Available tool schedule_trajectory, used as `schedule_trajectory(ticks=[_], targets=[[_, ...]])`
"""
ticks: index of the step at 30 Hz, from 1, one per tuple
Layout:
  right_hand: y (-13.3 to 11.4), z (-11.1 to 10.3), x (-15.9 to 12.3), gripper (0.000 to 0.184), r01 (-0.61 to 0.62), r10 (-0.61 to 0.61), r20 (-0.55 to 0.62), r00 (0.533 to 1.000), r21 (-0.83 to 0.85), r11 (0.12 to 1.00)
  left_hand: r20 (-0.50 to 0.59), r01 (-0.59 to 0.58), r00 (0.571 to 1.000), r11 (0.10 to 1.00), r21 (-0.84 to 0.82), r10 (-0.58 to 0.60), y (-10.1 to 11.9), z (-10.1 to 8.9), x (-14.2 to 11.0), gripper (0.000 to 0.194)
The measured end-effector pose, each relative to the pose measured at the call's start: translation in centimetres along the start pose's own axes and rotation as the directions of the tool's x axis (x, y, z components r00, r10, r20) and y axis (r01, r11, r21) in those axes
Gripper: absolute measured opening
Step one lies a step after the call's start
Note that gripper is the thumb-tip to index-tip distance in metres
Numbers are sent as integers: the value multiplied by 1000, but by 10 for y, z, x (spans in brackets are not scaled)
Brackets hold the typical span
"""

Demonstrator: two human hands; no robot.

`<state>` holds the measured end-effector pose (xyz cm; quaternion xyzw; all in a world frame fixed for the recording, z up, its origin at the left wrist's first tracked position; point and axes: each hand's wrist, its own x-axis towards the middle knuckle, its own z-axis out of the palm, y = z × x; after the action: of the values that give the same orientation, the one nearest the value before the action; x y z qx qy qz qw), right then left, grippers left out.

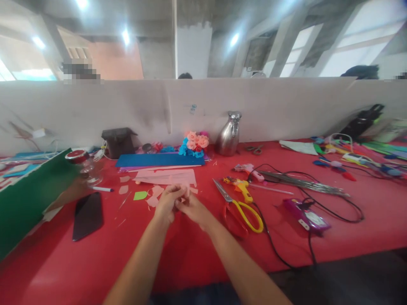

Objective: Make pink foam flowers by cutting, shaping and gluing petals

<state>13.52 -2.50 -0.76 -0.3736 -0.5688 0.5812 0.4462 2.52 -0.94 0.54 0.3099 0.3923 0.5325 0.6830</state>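
Observation:
My left hand (167,203) and my right hand (193,207) meet above the red table, fingers pinched together around a small pink paper piece (185,187). Much of that piece is hidden by the fingers. Cut pink petal shapes (154,195) lie just left of my hands, beside a lime-green cut piece (140,195). Behind them is a pink paper sheet (165,176) with strips on it. To the right lie yellow-handled scissors (240,207) and a yellow hot glue gun (243,189).
A pink glue gun (249,170), metal wire stems (295,182), cables and a purple power strip (307,216) lie right. A steel jug (229,134) and paper flowers (194,143) stand behind. Left are a phone (88,216), a glass jar (87,167) and a green board (34,199).

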Motion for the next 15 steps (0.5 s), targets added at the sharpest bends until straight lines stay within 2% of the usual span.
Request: schedule_trajectory(ticks=[3,6,8,11,13,15], targets=[[3,-1,-2,26,-6,17,44,999,-245,969,152,28,988,1000,-8,-26,0,-4,-7,27],[7,-3,-3,19,-12,39,50,998,-463,886,181,33,983,999,-31,-27,2,-12,-9,24],[8,-3,-4,18,23,0,45,999,-517,855,162,-7,987,994,-109,25,6,-17,-8,22],[9,-8,-4,24,40,-65,-25,998,-565,824,106,-139,979,952,-273,173,17,-27,-6,22],[8,-15,-4,27,16,-102,-117,988,-581,814,71,-234,958,899,-371,279,27,-35,-5,25],[6,-23,-4,26,-10,-153,-236,960,-574,819,-7,-307,941,846,-436,338,33,-43,-3,27]])
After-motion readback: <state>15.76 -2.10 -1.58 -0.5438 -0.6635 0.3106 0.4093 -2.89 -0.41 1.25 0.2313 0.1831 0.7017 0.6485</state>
